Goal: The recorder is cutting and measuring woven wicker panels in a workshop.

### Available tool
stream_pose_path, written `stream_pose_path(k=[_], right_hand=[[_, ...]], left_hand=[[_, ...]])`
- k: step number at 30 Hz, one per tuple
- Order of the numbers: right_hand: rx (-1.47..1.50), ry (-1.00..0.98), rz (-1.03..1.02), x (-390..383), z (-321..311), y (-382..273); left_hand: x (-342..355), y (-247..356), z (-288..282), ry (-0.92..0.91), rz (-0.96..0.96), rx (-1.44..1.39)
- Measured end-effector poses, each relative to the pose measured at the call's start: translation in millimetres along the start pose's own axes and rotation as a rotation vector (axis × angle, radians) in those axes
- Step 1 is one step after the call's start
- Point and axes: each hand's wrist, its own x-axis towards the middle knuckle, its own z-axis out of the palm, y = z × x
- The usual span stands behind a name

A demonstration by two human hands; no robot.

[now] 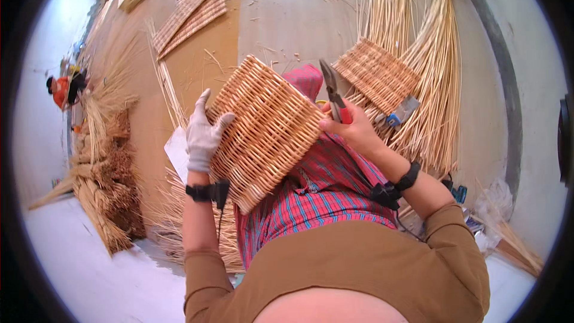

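A square woven wicker panel point(269, 131) is tilted over my lap. My left hand point(203, 137), in a white glove, grips its left edge, the thumb lying over the weave and a finger stretched along the rim. My bare right hand point(357, 128) is closed around red-handled cutting pliers point(336, 93), jaws pointing up and away. Its thumb meets the panel's right corner. Under the panel, a red and blue checked cloth point(323, 188) covers my legs. Part of the left hand's grip is hidden behind the panel.
A second wicker panel point(378, 75) lies beyond my right hand, near a blue and grey object point(403, 110). Long cane bundles point(439, 54) stretch along the right. Two more panels point(191, 15) rest far left. Bundled stalks point(107, 179) and a person in orange point(61, 91) are further left.
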Motion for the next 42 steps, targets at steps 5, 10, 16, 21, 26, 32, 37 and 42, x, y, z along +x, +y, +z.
stream_pose_path(k=[5, 10, 16, 21, 26, 32, 37, 42], right_hand=[[0.039, 0.007, -0.002, -20.5, -47.7, -6.8], [-0.321, -0.108, 0.063, -17.7, -86.3, 17.7], [-0.569, -0.333, -0.018, -4.5, -78.2, 15.2], [-0.644, -0.322, -0.093, -5.2, -78.8, 16.8], [-0.911, -0.146, -0.124, -1.8, -76.7, 25.4], [-1.001, -0.092, 0.067, 23.6, -78.0, 0.3], [-0.942, -0.125, -0.299, 43.7, -57.4, -9.2], [-0.959, -0.129, -0.37, 50.4, -55.9, -15.4]], left_hand=[[-37.6, 35.7, 21.1, 0.164, 0.09, 0.019], [-33.0, 41.6, 33.5, 0.302, 0.248, 0.095], [-34.0, 39.5, 40.1, 0.292, 0.169, 0.006], [-36.2, 42.4, 41.3, 0.264, 0.085, -0.083], [-35.5, 43.6, 41.5, 0.259, 0.059, -0.149], [-35.9, 38.9, 41.7, 0.279, 0.08, -0.153], [-35.6, 40.0, 42.2, 0.299, 0.091, -0.186], [-33.9, 43.5, 44.7, 0.3, 0.086, -0.236]])
